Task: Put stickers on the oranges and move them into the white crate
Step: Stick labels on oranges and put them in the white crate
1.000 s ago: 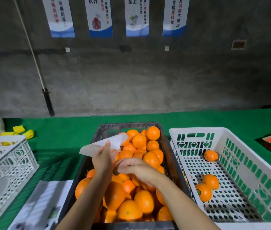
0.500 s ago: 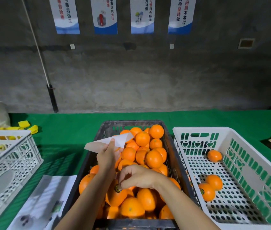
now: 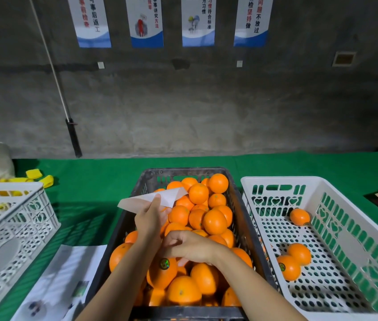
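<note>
Head view: the stickered orange sits near the front of the black crate, right under the right hand, whose fingers curl loosely above it, gripping nothing I can see. The left hand pinches the sticker sheet. The white crate is just right of the black one, with plenty of open floor.
</note>
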A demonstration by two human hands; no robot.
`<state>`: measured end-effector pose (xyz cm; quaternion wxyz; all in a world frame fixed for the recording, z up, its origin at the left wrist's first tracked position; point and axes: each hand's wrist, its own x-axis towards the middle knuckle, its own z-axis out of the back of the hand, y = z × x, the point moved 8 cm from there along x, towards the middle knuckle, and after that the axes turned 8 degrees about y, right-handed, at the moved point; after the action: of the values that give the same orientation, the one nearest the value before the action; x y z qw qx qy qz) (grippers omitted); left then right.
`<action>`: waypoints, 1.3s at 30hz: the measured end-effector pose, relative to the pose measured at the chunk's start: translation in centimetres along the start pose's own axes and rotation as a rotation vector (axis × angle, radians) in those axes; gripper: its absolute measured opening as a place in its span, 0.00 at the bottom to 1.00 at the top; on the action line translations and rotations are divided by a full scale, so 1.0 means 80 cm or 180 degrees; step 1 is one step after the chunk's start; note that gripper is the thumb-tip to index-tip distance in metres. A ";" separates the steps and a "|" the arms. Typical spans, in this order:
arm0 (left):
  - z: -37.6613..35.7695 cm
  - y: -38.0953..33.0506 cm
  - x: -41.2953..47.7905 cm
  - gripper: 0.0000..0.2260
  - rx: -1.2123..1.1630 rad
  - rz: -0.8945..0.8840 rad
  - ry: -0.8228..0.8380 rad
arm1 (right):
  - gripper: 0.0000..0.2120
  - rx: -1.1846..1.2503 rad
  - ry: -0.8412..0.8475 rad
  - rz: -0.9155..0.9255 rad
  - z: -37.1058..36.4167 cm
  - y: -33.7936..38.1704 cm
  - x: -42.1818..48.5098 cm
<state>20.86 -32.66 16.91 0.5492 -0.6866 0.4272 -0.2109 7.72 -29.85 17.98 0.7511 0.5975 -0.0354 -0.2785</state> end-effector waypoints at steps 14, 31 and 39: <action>0.011 -0.036 -0.018 0.11 -0.0002 -0.0497 -0.0412 | 0.22 -0.0893 -0.0231 -0.0006 0.011 -0.001 -0.002; -0.025 -0.042 -0.030 0.20 0.1313 -0.0960 0.0191 | 0.38 0.4981 -0.3254 0.1629 0.142 -0.069 -0.071; -0.047 -0.036 -0.041 0.20 0.1973 -0.1244 0.0697 | 0.25 0.4212 -0.3703 0.1326 0.146 -0.067 -0.083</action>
<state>17.23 -32.03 21.38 0.6313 -0.5299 0.2603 -0.5029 -4.38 -37.71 18.25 0.1528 0.6536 -0.6698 -0.3177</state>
